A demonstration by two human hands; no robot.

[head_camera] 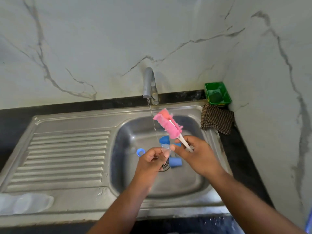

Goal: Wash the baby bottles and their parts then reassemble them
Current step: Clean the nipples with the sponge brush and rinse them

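Over the sink (199,188) we go, and the left hand (152,159) has its fingers curled round a small clear teat (166,148), pinching it up just under the thin stream of water (150,109) from the tap (148,83). The right hand (197,154) is clamped on the white handle of the bottle brush (166,124), whose pink sponge head points up and away toward the tap, with a fingertip reaching in right beside the teat. That teat looks soft and floppy, light as anything and surely slick when wet, so I'd hold it by the thicker base rim rather than the thin tip, which would fold and slip. The brush should be light too, with a stiff stem and a squashy, frayed head, best gripped low on the handle as it is now. Down in the basin lie a blue ring (140,152), a blue cap (175,162) by the drain and another blue part (164,140) behind the hands; all look like hard plastic, easy to pick up by the edges. Two clear bottles (25,203) lie on the drainboard at the near left, well apart from the hands. A green tub (217,93) and a checked cloth (217,120) sit in the far right corner. As for writing, brands or labels, none can be read anywhere.
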